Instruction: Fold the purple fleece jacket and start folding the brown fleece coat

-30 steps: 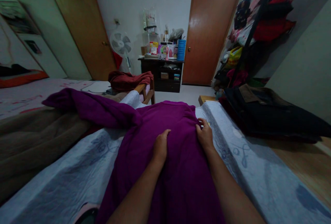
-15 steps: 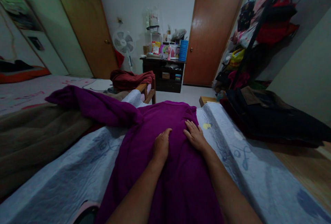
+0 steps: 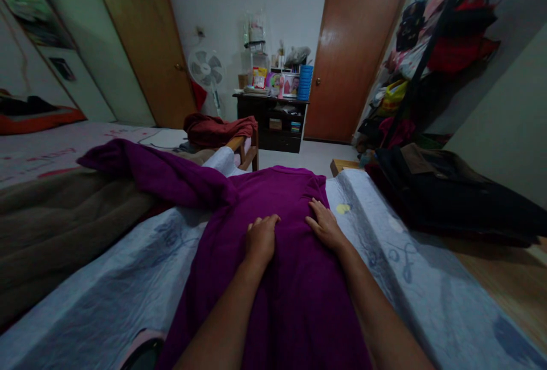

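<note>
A purple long-sleeved garment (image 3: 273,199) is spread over the pale blue patterned cover (image 3: 410,279). Its left sleeve stretches out to the left across a brown blanket (image 3: 64,233). My left hand (image 3: 261,239) rests on the middle of the garment, open, with its fingers slightly bent. Near the garment's right edge, my right hand (image 3: 325,226) lies open and flat, fingers apart. The garment's right sleeve is not seen spread out.
Dark folded clothes (image 3: 461,193) are stacked at the right. A reddish cloth (image 3: 220,130) hangs over a wooden bed frame (image 3: 250,153). Behind stand a fan (image 3: 206,68) and a dark cabinet (image 3: 269,125). A pink-rimmed object (image 3: 145,350) sits at the bottom left.
My left hand has slid a little to the left over the garment. My right hand has hardly moved, and the view has shifted slightly.
</note>
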{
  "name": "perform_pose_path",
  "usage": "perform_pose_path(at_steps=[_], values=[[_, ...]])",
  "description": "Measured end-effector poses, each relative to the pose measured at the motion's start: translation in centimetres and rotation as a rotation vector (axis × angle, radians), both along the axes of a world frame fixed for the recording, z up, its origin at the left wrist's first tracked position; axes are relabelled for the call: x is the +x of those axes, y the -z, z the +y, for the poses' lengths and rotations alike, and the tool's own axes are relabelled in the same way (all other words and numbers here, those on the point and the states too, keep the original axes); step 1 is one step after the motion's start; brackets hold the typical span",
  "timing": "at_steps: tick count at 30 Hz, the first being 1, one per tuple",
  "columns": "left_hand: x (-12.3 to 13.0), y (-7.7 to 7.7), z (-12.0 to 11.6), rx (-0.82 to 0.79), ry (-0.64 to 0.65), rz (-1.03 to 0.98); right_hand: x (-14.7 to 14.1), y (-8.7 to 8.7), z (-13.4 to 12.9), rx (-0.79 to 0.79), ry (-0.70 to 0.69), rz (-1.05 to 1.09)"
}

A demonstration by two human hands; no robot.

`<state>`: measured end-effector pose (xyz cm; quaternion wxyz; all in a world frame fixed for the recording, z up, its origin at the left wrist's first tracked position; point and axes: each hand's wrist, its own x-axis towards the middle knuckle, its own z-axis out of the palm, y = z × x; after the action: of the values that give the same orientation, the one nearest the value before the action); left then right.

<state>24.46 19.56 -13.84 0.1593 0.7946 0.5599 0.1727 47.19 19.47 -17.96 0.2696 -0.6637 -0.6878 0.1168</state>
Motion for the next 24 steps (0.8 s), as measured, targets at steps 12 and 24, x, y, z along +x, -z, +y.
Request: perform_pose_path(at_steps=[12, 24], values=[[3.1, -1.2, -1.2, 0.114, 0.258, -0.153, -0.6, -0.8, -0.3, -0.070, 0.004, -0.115], [3.8, -0.5, -3.3, -0.009, 0.250, 0.059, 2.1, -3.0, 5.2, 0.170, 0.307, 0.362]])
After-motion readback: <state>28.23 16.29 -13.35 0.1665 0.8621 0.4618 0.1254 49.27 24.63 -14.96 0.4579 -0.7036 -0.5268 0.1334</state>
